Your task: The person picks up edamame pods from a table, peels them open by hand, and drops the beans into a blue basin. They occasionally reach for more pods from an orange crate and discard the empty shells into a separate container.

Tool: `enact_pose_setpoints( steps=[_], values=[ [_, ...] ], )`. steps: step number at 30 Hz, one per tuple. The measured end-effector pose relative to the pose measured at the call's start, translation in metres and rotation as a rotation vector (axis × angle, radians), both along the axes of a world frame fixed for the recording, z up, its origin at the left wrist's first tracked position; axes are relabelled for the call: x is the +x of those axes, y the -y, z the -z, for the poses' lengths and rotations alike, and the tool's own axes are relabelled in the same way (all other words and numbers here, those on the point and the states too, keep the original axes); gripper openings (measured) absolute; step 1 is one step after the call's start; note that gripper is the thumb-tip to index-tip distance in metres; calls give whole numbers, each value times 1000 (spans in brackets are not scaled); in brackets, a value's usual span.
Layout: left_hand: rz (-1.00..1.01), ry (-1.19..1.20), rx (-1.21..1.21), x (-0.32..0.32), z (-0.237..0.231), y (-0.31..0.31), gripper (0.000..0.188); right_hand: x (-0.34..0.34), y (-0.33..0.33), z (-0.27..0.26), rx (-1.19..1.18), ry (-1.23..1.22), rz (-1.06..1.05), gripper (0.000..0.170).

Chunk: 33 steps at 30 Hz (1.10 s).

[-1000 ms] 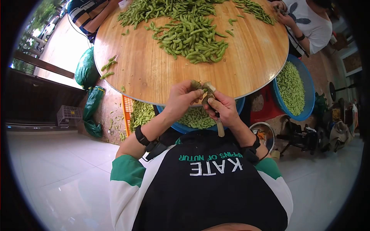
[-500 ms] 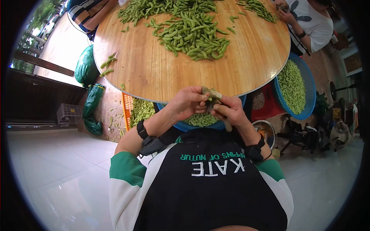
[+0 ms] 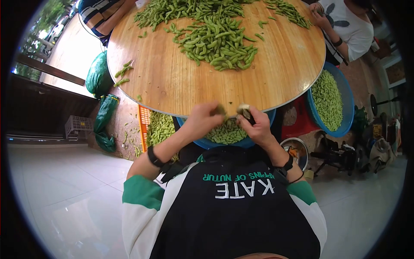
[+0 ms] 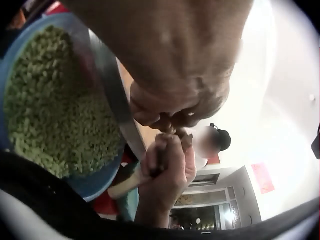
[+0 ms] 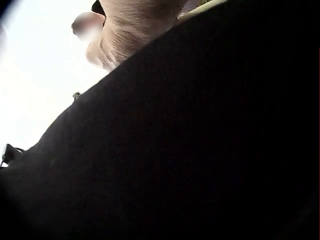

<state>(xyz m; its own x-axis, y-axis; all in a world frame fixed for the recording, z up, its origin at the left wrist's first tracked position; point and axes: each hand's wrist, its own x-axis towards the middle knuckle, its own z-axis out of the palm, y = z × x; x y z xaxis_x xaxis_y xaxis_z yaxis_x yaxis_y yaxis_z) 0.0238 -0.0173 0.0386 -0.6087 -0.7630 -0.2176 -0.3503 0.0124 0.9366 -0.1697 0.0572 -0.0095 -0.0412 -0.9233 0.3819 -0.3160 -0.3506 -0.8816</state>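
Over the near table edge, my left hand (image 3: 203, 118) is blurred, its fingers curled together at an olive-green pod (image 3: 220, 111). In the left wrist view its fingertips meet those of my right hand (image 4: 170, 172). My right hand grips a tool by its pale, stick-like handle (image 4: 125, 186); the tool's working end is hidden among the fingers. A whitish wrap (image 3: 243, 106) shows at the right index fingertip. Below both hands stands a blue basin (image 3: 202, 142) of shelled green beans (image 3: 226, 133). The right wrist view is mostly dark cloth.
A heap of green pods (image 3: 220, 45) lies on the round wooden table (image 3: 151, 82). An orange crate (image 3: 143, 121) of pods stands left of the basin. Right of the table is another blue basin (image 3: 347, 103) of beans. Two other people sit across the table; green sacks (image 3: 98, 77) lie at left.
My hands, together over the tool before, have drawn slightly apart in the head view. The left hand has moved a little left and down, and is now blurred.
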Motion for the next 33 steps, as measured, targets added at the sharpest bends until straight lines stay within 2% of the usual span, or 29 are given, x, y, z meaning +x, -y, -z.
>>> enact_pose_setpoints(
  steps=[1, 3, 4, 6, 7, 9, 11, 13, 17, 19, 20, 22, 23, 25, 26, 28, 32, 33],
  values=[
    [80, 137, -250, 16, -12, -1, 10, -6, -1, 4, 72, 15, -54, 23],
    [379, 307, -539, 53, -22, 2, 10, -12, -7, 7, 193, -6, -159, 22],
    [378, 311, -542, 67, -30, 4, 10, -11, -8, 4, 189, -3, -161, 22],
    [467, 797, -640, 83, -45, 6, 10, -7, -8, -4, 349, 206, -177, 21],
    [465, 800, -641, 77, -46, 12, 10, -5, -6, -8, 391, 272, -186, 23],
    [272, 401, -740, 46, -45, 36, 10, -3, -4, -13, 446, 337, -209, 24],
    [85, 190, -908, 10, -20, 62, 9, 0, -3, -15, 498, 396, -227, 26],
    [41, 167, -1090, -17, 2, 93, 12, 1, -5, -16, 478, 384, -220, 27],
    [-24, 219, -1140, -35, 26, 117, 15, -11, -11, -13, 507, 388, -151, 28],
    [-108, 255, -1035, -35, 26, 117, 17, -13, -11, -10, 520, 554, -150, 30],
    [-107, 258, -1036, -32, 26, 119, 17, -13, -10, -10, 520, 557, -151, 30],
    [-81, 292, -700, -23, 24, 124, 20, -12, -6, -10, 532, 716, -200, 32],
    [-81, 294, -700, -20, 26, 123, 20, -11, -4, -12, 532, 718, -201, 32],
    [-164, -22, -387, -13, 28, 116, 19, -7, 2, -19, 497, 737, -168, 32],
    [-164, -20, -388, -9, 28, 114, 19, -6, 6, -19, 496, 739, -169, 32],
    [-139, -168, 18, -4, 19, 104, 16, -4, 13, -19, 448, 764, -168, 36],
    [-140, -267, 64, -6, 10, 71, 11, 4, 21, -30, 437, 893, -226, 40],
    [-115, -369, 190, -7, 9, 63, 11, 6, 22, -30, 455, 908, -244, 42]
  ],
)
